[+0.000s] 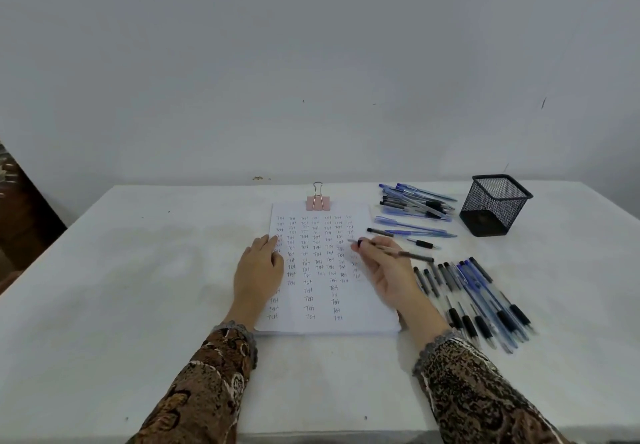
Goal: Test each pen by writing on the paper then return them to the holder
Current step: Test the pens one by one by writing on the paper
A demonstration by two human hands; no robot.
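A white paper (322, 326) filled with rows of small handwritten words lies in the middle of the table, clipped at its top by a pink binder clip (318, 202). My left hand (258, 269) rests flat on the paper's left edge. My right hand (386, 272) pinches a dark pen (403, 253) with its tip over the right side of the paper. A black mesh holder (493, 206) stands at the back right. A pile of blue and black pens (417, 201) lies left of the holder. Several more pens (478, 301) lie in a row right of the paper.
A few loose pens (412, 232) lie between the pile and my right hand. The white table (138, 288) ends close to a pale wall (311, 63) behind. A dark brown object (20, 215) stands off the table's left edge.
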